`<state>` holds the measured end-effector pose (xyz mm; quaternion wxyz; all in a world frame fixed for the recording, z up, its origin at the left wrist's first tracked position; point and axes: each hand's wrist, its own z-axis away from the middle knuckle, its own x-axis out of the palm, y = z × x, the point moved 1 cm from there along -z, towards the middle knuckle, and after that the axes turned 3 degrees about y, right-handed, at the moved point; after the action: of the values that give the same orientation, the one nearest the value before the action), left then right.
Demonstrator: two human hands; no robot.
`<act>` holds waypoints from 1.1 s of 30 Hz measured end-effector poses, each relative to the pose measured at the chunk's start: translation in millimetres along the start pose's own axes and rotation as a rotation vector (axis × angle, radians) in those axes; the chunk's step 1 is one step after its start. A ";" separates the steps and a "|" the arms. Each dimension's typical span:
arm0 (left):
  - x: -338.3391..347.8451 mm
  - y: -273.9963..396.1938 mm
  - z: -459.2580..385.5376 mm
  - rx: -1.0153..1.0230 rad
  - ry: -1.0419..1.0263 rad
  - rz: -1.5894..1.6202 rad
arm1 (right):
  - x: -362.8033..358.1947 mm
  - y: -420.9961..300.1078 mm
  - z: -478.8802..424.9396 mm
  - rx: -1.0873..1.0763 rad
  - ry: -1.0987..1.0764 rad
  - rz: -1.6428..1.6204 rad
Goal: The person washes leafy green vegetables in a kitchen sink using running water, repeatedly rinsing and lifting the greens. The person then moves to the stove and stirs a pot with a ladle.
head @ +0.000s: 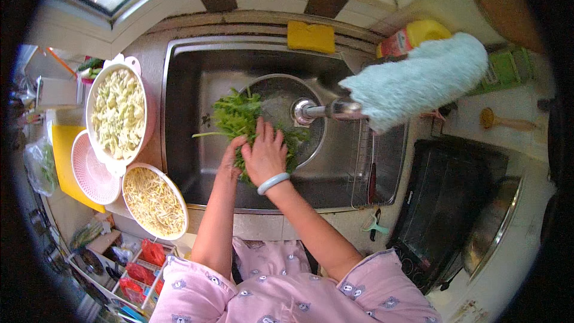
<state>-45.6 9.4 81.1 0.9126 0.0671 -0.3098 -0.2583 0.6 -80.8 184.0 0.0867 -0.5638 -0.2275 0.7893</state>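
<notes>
A bunch of leafy green herbs (235, 112) is between my hands over the stainless steel sink (188, 188). My left hand (234, 154) grips its left side, with a pale stem sticking out to the left. Laid across the leaves is my right hand (265, 150), back up and fingers slightly apart; its palm side is hidden. A pale bangle (273, 183) circles the right wrist. Behind the greens sits a round bowl (322, 143) in the sink, partly covered by them. The chrome faucet (309, 112) reaches over this bowl, and water appears to run below it.
Left of the sink stand a basket of pale cut vegetables (117, 114), a pink colander (89, 168) and a basket of bean sprouts (154, 199). A fluffy light-blue cover (417, 80) juts over the faucet. A yellow sponge (310, 37) rests at the back rim. A wire rack (363, 166) occupies the right side.
</notes>
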 end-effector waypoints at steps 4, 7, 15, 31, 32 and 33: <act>3.4 5.5 23.1 -0.033 -0.315 0.313 | -11.7 -29.0 11.0 0.001 0.011 0.058; 10.3 9.1 38.3 -0.005 -0.389 0.326 | -13.5 -42.1 13.3 -0.037 0.100 0.101; 1.5 17.7 60.0 0.102 -0.481 0.317 | -25.0 -79.5 34.3 -0.036 0.081 0.124; -22.8 22.7 39.2 0.230 -0.705 0.478 | -125.7 -63.0 86.0 -0.348 0.193 -0.464; -29.2 28.0 31.8 0.255 -0.754 0.509 | -131.4 -43.6 85.6 -0.324 0.271 -0.500; -33.3 32.4 28.8 0.288 -0.759 0.508 | -137.0 -22.0 82.8 -0.293 0.349 -0.532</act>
<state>-71.4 55.4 95.6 0.7508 0.0159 -0.6603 0.0123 -31.1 -136.9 332.1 0.2450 -0.6176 -0.4591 0.5897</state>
